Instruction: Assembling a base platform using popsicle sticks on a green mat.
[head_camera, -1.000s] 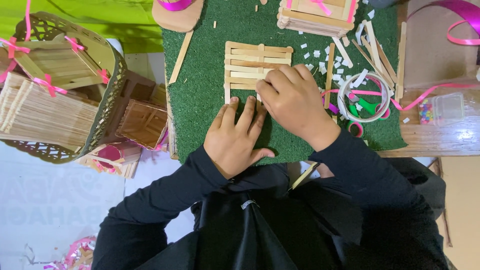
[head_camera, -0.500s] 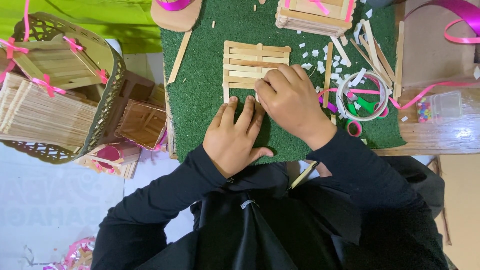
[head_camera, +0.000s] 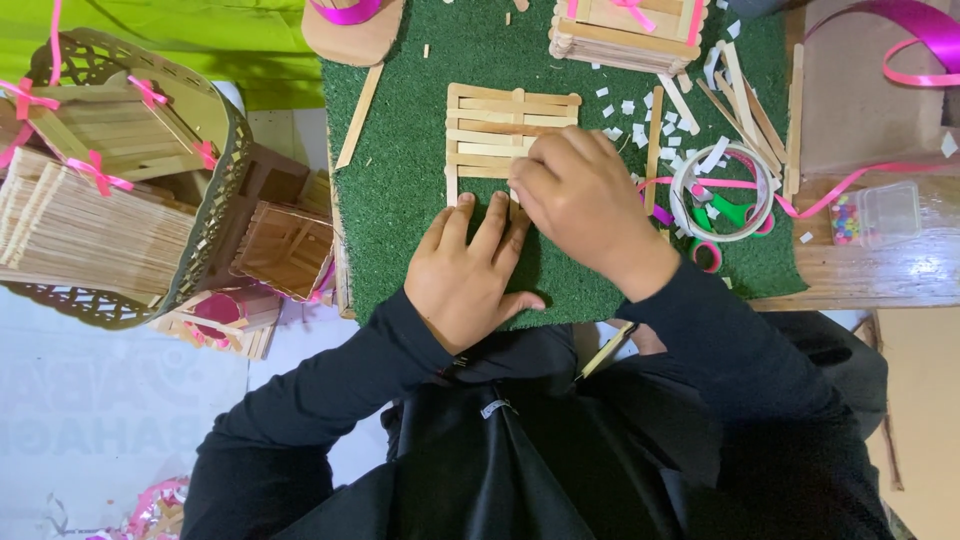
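— What is being handled, and where is it found?

— A flat panel of wooden sticks (head_camera: 500, 135) is laid on the green mat (head_camera: 400, 220), in the middle of the mat and closer to its far edge. The near right corner of the panel is covered by the right hand (head_camera: 580, 195), whose fingers are curled down and pressed on the sticks; whether a loose stick is pinched beneath them cannot be told

— And the left hand?

— The left hand (head_camera: 470, 265) is laid flat on the mat with the fingers spread and nothing grasped. Its fingertips are set just at the near edge of the panel, and it is touched on its right side by the right hand

— What is seen around the panel?

— At the far edge of the mat a stack of stick panels tied with pink ribbon (head_camera: 625, 25) is placed. Loose sticks (head_camera: 745, 95) and small white scraps (head_camera: 625, 105) are scattered at the right edge, near a roll of tape (head_camera: 722, 192) with green scissors (head_camera: 735, 212) under it. A single stick (head_camera: 360, 115) is left slanted along the left edge. A small clear box of beads (head_camera: 875, 213) is kept on the wooden surface beyond the right edge

— And off the mat, to the left?

— A basket (head_camera: 215, 190) filled with bundles of sticks (head_camera: 85, 225) is seen well apart from the hands, with small stick boxes (head_camera: 285, 250) beside it
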